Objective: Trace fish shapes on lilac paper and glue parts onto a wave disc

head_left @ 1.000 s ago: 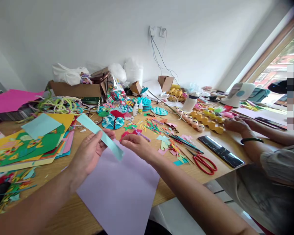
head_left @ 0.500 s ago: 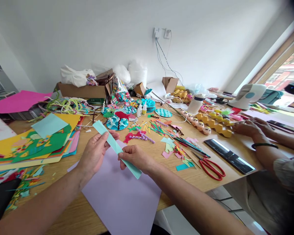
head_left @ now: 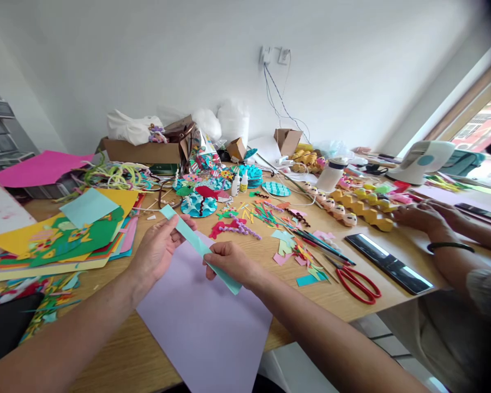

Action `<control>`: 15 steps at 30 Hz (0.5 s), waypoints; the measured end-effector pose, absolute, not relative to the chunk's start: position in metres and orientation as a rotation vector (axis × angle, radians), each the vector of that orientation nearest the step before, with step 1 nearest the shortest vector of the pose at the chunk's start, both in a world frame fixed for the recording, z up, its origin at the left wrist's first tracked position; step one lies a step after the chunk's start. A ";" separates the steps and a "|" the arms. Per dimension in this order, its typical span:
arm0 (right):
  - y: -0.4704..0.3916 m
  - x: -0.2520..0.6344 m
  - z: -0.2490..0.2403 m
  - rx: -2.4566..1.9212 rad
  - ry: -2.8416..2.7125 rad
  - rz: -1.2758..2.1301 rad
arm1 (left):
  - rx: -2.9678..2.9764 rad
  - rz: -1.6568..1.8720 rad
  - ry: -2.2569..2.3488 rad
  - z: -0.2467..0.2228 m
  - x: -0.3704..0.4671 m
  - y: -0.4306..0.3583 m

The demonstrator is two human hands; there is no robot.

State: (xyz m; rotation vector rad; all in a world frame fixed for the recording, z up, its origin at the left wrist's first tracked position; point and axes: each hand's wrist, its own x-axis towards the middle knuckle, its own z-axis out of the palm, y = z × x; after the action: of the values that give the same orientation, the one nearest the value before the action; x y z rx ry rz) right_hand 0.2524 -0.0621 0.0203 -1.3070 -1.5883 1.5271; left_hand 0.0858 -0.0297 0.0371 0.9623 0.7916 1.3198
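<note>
Before me lies the light brown wooden worktop (head_left: 306,303), and at its near edge the large lilac paper sheet (head_left: 208,327). Above the sheet I hold the narrow pale turquoise paper strip (head_left: 195,242) aslant: my left hand (head_left: 157,245) has its grip closed near the upper end, my right hand (head_left: 229,262) pinches it lower down. To the right rest the red-handled scissors (head_left: 358,284); farther back, two small white bottles (head_left: 235,184) stand upright.

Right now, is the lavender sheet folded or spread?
Spread: the lavender sheet lies flat, jutting past the table, no fold showing.
</note>
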 end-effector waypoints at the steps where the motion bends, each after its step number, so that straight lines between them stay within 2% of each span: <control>1: -0.061 0.252 0.020 -1.319 -1.600 1.508 | 0.928 1.302 0.785 0.037 0.086 -0.032; 7: -0.061 0.248 0.027 -1.367 -1.621 1.475 | 1.088 1.068 0.937 0.025 0.093 -0.049; 15: -0.067 0.250 0.027 -1.334 -1.632 1.514 | 1.079 1.168 1.084 0.020 0.073 -0.032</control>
State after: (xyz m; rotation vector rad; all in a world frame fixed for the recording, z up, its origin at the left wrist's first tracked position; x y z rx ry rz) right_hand 0.2497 -0.0670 0.0266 -1.3342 -1.6323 1.5136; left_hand 0.0732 -0.0324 0.0200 1.0786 1.0843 1.1680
